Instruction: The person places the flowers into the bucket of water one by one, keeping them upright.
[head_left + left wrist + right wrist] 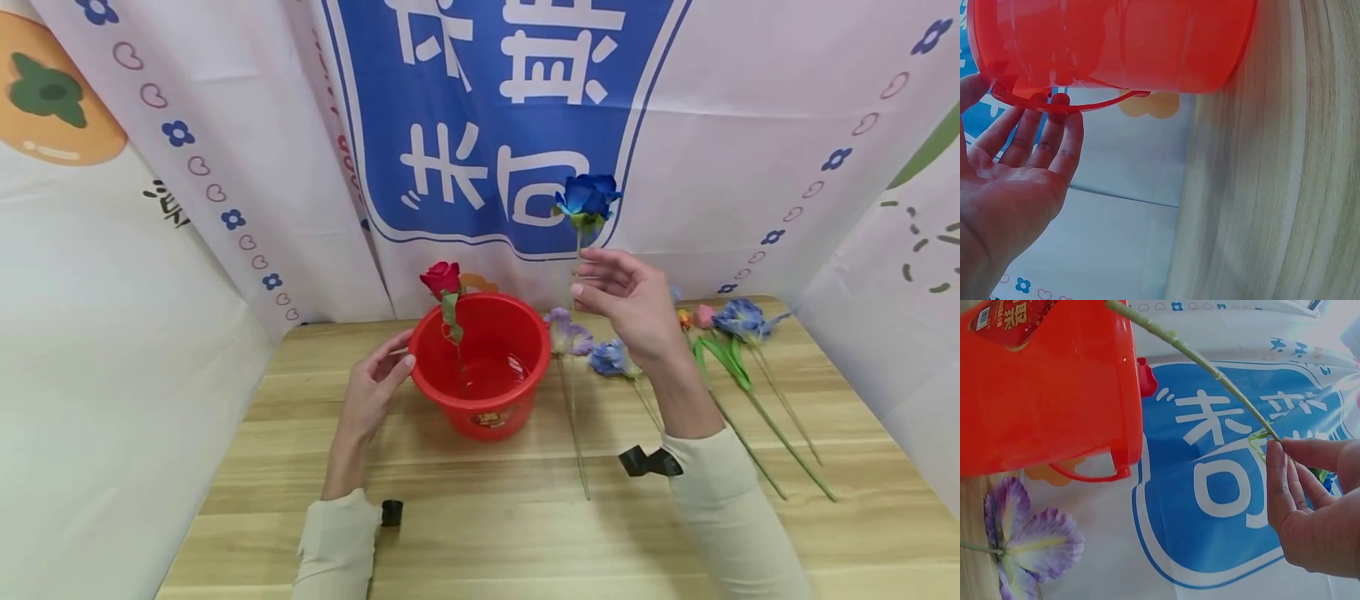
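A red plastic bucket (480, 400) stands on the wooden table, with a red artificial rose (441, 279) leaning upright inside it. My left hand (372, 385) rests against the bucket's left side, thumb near the rim. In the left wrist view, the extended fingers (1066, 140) touch the bucket's thin red handle (1094, 107). Right of the bucket and above rim height, my right hand (633, 304) pinches the stem of a blue artificial rose (587, 198) between thumb and fingers. The bloom points up, and the green stem (1210, 369) reaches down beside the bucket in the right wrist view.
A purple iris (567, 333) lies just right of the bucket, near a light-blue flower (611, 358). Farther right lie a larger blue flower (742, 319), a pink tulip (704, 316) and long green stems. A printed curtain (750, 167) hangs behind the table.
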`<state>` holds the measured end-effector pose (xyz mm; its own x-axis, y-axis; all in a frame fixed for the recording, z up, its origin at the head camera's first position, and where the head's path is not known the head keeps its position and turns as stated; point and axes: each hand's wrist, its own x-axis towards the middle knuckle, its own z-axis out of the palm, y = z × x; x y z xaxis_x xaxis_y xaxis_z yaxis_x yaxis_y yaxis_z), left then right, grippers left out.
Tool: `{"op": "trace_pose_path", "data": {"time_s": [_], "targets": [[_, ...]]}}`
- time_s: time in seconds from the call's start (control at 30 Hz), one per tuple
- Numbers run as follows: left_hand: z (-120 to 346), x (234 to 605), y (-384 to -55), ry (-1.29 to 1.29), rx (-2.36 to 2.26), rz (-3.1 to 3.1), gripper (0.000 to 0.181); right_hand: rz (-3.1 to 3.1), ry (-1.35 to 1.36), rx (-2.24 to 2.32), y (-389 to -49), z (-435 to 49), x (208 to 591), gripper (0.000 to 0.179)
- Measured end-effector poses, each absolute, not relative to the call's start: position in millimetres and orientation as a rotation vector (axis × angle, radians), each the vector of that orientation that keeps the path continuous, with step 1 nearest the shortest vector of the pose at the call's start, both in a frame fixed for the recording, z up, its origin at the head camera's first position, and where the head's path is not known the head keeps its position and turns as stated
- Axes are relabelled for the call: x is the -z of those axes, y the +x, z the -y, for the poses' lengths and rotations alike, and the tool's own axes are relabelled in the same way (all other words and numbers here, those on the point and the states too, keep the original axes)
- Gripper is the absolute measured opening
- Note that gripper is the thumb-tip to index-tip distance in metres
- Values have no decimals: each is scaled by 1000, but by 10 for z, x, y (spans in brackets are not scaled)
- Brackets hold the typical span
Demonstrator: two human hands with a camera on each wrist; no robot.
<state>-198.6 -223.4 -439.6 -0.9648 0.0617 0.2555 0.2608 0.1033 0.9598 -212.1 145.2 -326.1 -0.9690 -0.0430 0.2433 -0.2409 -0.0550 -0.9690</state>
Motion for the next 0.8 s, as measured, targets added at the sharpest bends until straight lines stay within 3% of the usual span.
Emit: {"op": "trace_pose_path", "data": {"time_s": [0.8], "targets": [[2248, 4377, -1976, -338, 1944, 2263, 48, 1945, 285, -2233, -2338, -975, 3029, 47]]}}
